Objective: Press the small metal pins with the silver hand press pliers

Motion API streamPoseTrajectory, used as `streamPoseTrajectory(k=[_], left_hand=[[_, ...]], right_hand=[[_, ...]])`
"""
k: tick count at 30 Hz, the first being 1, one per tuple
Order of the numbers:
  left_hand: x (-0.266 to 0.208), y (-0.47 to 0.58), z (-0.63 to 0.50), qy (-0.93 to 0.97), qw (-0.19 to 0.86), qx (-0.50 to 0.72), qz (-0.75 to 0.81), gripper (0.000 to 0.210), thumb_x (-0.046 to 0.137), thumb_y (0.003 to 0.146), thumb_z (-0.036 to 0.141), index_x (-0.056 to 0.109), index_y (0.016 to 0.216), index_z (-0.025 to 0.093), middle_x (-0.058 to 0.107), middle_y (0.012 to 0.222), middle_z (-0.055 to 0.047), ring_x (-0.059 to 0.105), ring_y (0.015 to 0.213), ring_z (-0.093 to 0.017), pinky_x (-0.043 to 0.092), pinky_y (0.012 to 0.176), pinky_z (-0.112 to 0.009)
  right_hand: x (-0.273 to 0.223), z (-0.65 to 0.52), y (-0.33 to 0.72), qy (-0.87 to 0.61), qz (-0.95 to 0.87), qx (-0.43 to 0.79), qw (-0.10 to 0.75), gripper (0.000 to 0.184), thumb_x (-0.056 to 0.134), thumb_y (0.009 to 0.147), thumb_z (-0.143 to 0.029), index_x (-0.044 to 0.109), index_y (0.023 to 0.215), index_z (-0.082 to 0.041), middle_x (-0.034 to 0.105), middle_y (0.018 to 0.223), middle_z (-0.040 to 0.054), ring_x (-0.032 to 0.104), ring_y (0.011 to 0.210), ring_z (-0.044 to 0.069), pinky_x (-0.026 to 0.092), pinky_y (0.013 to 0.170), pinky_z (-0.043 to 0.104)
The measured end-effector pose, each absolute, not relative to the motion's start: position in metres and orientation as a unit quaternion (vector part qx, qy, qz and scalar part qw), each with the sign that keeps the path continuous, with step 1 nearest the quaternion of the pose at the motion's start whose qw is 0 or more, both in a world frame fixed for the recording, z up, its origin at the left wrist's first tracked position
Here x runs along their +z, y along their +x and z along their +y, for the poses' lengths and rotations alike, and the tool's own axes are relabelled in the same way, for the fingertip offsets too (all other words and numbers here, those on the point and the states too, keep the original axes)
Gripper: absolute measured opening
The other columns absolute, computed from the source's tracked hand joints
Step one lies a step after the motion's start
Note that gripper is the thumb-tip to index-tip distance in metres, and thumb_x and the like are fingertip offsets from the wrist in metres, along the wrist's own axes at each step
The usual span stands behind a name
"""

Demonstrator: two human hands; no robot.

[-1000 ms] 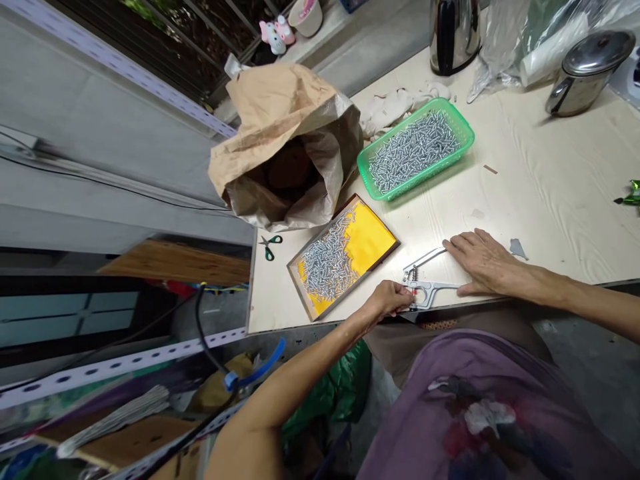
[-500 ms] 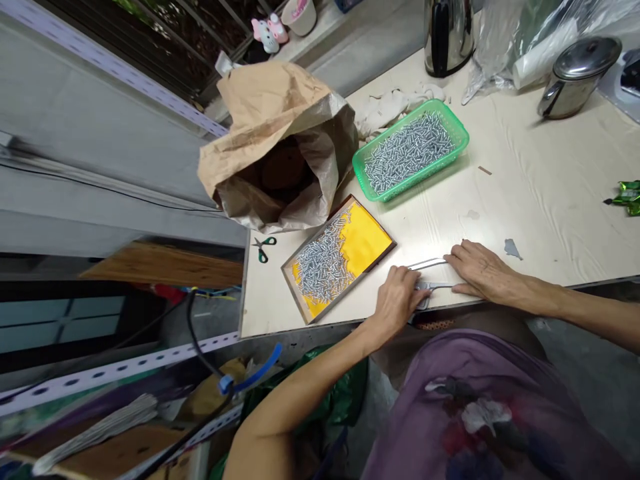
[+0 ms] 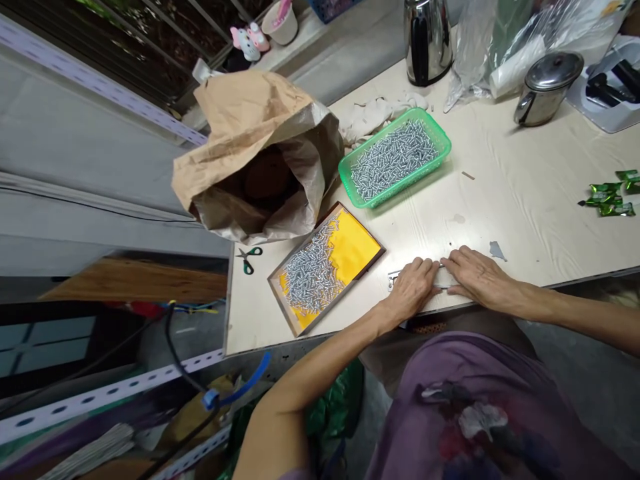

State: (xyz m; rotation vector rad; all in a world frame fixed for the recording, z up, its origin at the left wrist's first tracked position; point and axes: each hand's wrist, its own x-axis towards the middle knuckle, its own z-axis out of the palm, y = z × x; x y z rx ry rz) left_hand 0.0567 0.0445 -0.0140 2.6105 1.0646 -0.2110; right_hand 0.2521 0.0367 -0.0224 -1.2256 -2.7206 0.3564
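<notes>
A narrow silvery metal piece (image 3: 393, 280), like a flat slide or rail, lies near the front edge of the table, and its left end shows past my fingers. My left hand (image 3: 414, 287) is closed over its middle, fingers curled down. Close beside it, my right hand (image 3: 475, 277) grips the right part with thumb and fingers. Most of the piece is hidden under both hands. Left of them sits a shallow tray (image 3: 327, 320) with a yellow bottom and many small metal pins (image 3: 315, 270).
A green plastic basket (image 3: 395, 193) of similar pins stands behind the tray. An open paper sack (image 3: 250, 107), scissors (image 3: 249, 259), a kettle (image 3: 427, 40), a lidded steel cup (image 3: 547, 90) and green wrapped packets (image 3: 607, 199) surround the work area.
My left hand has slid right along the metal piece, closer to my right hand, uncovering its left end. The two long rails that showed between the hands are now mostly covered. The view has shifted slightly.
</notes>
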Motion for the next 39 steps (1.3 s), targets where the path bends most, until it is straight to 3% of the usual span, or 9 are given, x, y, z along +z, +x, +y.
streamPoseTrajectory(k=[5,11,15,20,24,27,31,35,39], left_hand=[[-0.021,0.061,0.054,0.899,0.161,-0.049,0.405,0.026,0.046,0.098,0.036,0.055,0.11,0.015,0.06,0.102,-0.008,0.052,0.096,-0.023,0.046,0.081,-0.035],[-0.028,0.069,0.056,0.871,0.169,-0.028,0.46,0.027,0.039,0.1,0.029,0.06,0.089,0.016,0.06,0.089,-0.008,0.054,0.092,-0.021,0.047,0.08,-0.034],[-0.032,0.071,0.045,0.862,0.159,0.003,0.481,0.026,0.043,0.099,0.032,0.059,0.107,0.014,0.064,0.102,-0.012,0.057,0.099,-0.024,0.051,0.087,-0.039],[-0.054,0.074,0.008,0.848,0.142,0.125,0.494,0.035,0.04,0.098,0.025,0.05,0.13,0.013,0.048,0.142,-0.02,0.04,0.137,-0.031,0.041,0.111,-0.049],[-0.067,0.081,-0.017,0.858,0.176,0.159,0.455,0.039,0.038,0.099,0.025,0.046,0.136,0.015,0.049,0.143,-0.018,0.037,0.142,-0.028,0.037,0.114,-0.05],[-0.067,0.084,-0.022,0.856,0.198,0.165,0.449,0.04,0.039,0.099,0.029,0.047,0.136,0.015,0.055,0.138,-0.018,0.042,0.139,-0.027,0.037,0.115,-0.052],[-0.058,0.086,-0.015,0.848,0.221,0.163,0.453,0.043,0.04,0.098,0.034,0.048,0.135,0.013,0.054,0.138,-0.019,0.043,0.138,-0.029,0.035,0.116,-0.053],[-0.043,0.084,-0.022,0.84,0.303,0.139,0.429,0.037,0.042,0.097,0.036,0.061,0.122,0.016,0.062,0.127,-0.017,0.052,0.129,-0.03,0.042,0.112,-0.047],[-0.029,0.059,-0.047,0.726,0.498,0.095,0.464,0.017,0.056,0.091,0.036,0.071,0.094,0.029,0.072,0.103,-0.007,0.064,0.11,-0.025,0.049,0.105,-0.042]], right_hand=[[-0.028,0.056,0.25,-0.393,-0.909,0.122,0.061,0.011,0.053,0.091,-0.019,0.062,0.091,-0.013,0.06,0.087,0.0115,0.051,0.084,0.024,0.038,0.072,0.033],[-0.038,0.068,0.247,-0.366,-0.918,0.127,0.081,0.031,0.037,0.097,-0.015,0.06,0.076,-0.018,0.057,0.074,0.0061,0.048,0.074,0.02,0.035,0.07,0.032],[-0.035,0.073,0.253,-0.381,-0.914,0.122,0.072,0.015,0.051,0.092,-0.02,0.064,0.089,-0.014,0.061,0.085,0.0102,0.05,0.082,0.022,0.038,0.073,0.033],[-0.035,0.095,0.271,-0.31,-0.936,0.158,0.05,0.046,0.061,0.086,-0.045,0.062,0.118,-0.012,0.063,0.101,0.0141,0.052,0.088,0.026,0.04,0.078,0.037],[-0.038,0.113,0.265,-0.343,-0.93,0.11,0.069,0.027,0.044,0.094,-0.027,0.068,0.098,-0.015,0.064,0.09,0.0134,0.052,0.087,0.025,0.039,0.075,0.037],[-0.035,0.127,0.248,-0.379,-0.92,0.073,0.068,0.03,0.04,0.095,-0.022,0.067,0.084,-0.018,0.065,0.084,0.0119,0.052,0.084,0.025,0.039,0.07,0.036],[-0.019,0.125,0.216,-0.369,-0.926,0.049,0.06,0.027,0.044,0.091,-0.013,0.069,0.084,-0.022,0.066,0.09,0.0112,0.052,0.086,0.027,0.04,0.069,0.04],[-0.009,0.091,0.177,-0.168,-0.979,0.095,0.061,0.025,0.057,0.082,-0.008,0.07,0.079,-0.03,0.067,0.094,0.0043,0.053,0.09,0.025,0.042,0.07,0.039],[-0.021,0.069,0.15,-0.058,-0.993,0.075,0.07,0.025,0.061,0.08,-0.007,0.063,0.062,-0.024,0.065,0.08,0.0033,0.053,0.084,0.021,0.043,0.068,0.034]])
